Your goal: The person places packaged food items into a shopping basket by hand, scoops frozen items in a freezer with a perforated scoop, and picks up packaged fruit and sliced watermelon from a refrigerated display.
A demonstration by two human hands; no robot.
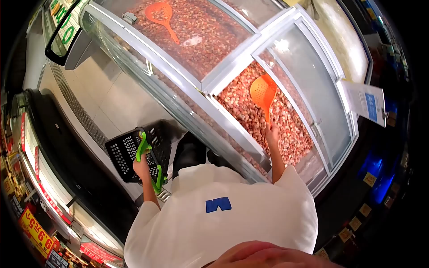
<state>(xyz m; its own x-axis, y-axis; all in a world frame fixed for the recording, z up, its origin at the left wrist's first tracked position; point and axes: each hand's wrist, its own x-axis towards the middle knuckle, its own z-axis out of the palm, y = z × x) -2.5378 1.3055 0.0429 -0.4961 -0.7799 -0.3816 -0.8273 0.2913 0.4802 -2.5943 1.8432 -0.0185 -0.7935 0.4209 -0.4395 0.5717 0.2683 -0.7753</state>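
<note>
My right hand (271,135) reaches through the open section of a chest freezer, its fingers closed round the handle of an orange perforated scoop (262,90). The scoop's bowl rests on or just above a heap of small reddish-pink and white pieces (243,117); their exact kind is unclear. Low on my other side, my left hand (141,168) grips a green handle (143,146) of a black shopping basket (123,154). The basket hangs beside my legs, and its inside is only partly visible.
A second orange scoop (160,17) lies on similar pieces under the neighbouring glass lid. The freezer's frame (178,89) runs close in front of me. A sliding glass lid (308,76) and a sign (366,102) are on the right. A black-edged display case (67,147) stands left.
</note>
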